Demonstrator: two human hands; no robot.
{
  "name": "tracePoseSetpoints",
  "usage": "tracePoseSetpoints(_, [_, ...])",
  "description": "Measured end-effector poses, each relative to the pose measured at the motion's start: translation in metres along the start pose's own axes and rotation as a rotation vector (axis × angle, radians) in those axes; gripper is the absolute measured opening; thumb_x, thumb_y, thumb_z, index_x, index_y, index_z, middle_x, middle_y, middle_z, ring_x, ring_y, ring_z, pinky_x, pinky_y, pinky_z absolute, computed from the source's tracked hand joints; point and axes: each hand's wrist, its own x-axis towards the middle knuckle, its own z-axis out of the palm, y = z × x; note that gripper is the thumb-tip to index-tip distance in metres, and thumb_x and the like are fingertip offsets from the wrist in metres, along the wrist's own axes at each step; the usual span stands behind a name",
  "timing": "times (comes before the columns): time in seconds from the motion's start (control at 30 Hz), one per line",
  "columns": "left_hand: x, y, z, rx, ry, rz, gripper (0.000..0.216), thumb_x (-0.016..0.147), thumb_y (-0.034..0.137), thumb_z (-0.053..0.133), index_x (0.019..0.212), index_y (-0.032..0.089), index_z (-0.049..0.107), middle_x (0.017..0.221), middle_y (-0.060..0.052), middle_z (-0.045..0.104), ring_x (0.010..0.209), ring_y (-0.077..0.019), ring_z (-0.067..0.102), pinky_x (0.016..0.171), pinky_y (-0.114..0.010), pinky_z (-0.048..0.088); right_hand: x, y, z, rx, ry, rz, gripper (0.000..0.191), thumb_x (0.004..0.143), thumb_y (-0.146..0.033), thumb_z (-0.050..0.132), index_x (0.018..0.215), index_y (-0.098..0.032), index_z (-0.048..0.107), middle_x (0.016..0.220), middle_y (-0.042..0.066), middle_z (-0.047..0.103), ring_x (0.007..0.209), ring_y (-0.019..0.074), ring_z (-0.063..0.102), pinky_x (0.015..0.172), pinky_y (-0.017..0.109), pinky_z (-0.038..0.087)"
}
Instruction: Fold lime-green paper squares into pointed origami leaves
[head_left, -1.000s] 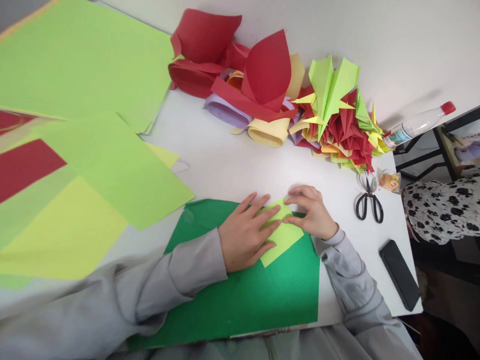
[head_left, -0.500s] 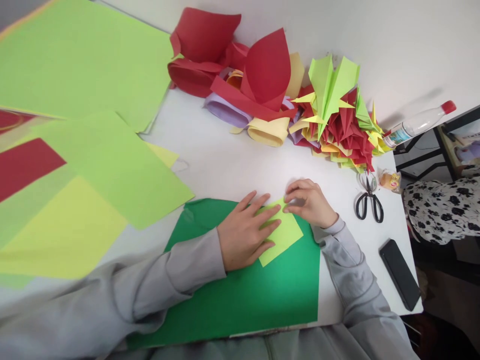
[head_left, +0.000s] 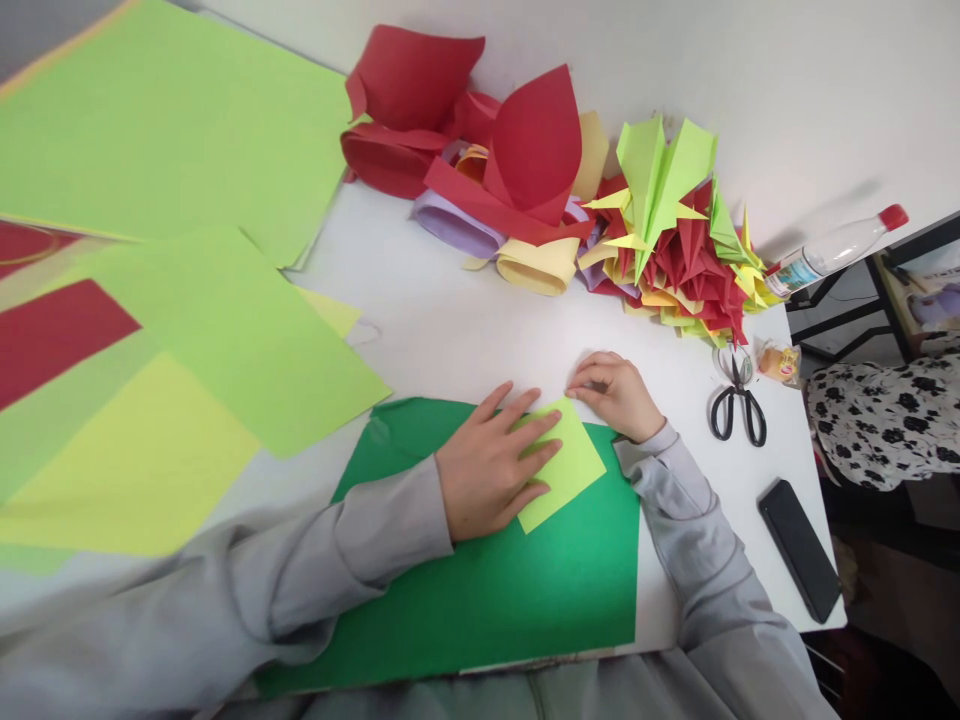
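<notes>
The left hand lies flat, fingers spread open, pressing on the small light-green square, which rests on the dark green sheet at the near edge of the worktop. The palm covers the square's left part, so only its right half shows. The right hand sits just beyond the square's top corner, its fingers curled in and their tips on or just at that corner (whether they pinch the paper I cannot tell). Both grey sleeves cross the dark green sheet and hide part of it.

To the right of the fingers, well apart, lie black scissors and, nearer the edge, a black phone; a small wrapped sweet sits just beyond the scissors. To the left of the fingers, large sheets of light green, yellow and red paper overlap each other.

Farther off, beyond the fingers, a heap of folded paper planes in green, red and yellow stands against the wall, with curled red, lilac and cream offcuts beside it. 1 clear bottle with a red cap lies at the far right.
</notes>
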Motion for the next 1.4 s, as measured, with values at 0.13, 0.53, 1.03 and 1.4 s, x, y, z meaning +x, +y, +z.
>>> tracePoseSetpoints(0.13, [-0.002,-0.002,0.003,-0.002,0.016,0.003,0.035,0.084,0.039,0.056,0.111,0.018,0.066,0.129,-0.012,0.058,0.129,-0.0381,0.039,0.109,-0.062,0.021,-0.012,-0.004,-0.002,-0.031,-0.023,-0.024,0.013,0.079,-0.027,0.071,0.09,-0.021,0.07,0.094,0.004,0.066,0.091,0.0187,0.061,0.086,0.035,0.045])
tracePoseSetpoints(0.53, [-0.002,-0.01,0.005,-0.034,0.146,0.068,0.025,0.083,0.014,0.049,0.095,0.022,0.07,0.124,-0.011,0.062,0.125,-0.0302,0.047,0.109,-0.064,0.019,-0.031,-0.015,0.006,0.149,0.089,0.181,0.03,0.072,-0.032,0.073,0.087,-0.022,0.05,0.088,0.002,0.061,0.082,0.0181,0.058,0.078,0.035,0.047])
tracePoseSetpoints(1.03, [0.007,-0.005,-0.021,-1.018,0.313,-0.598,0.048,0.068,0.035,0.075,0.111,0.016,0.063,0.114,-0.012,0.064,0.093,-0.0242,0.067,0.08,-0.037,0.057,-0.044,-0.057,0.012,0.919,0.123,0.391,0.048,0.054,-0.031,0.086,0.092,-0.024,0.058,0.072,-0.004,0.059,0.058,0.0096,0.054,0.055,0.024,0.047])
tracePoseSetpoints(1.4, [0.006,0.004,-0.021,-1.261,0.121,-0.955,0.035,0.054,0.037,0.081,0.078,0.014,0.071,0.069,-0.004,0.073,0.059,-0.0199,0.066,0.053,-0.028,0.056,-0.049,-0.057,0.028,0.637,0.428,0.399,0.048,0.06,-0.035,0.081,0.099,-0.025,0.055,0.09,0.002,0.058,0.077,0.0148,0.054,0.065,0.028,0.048])
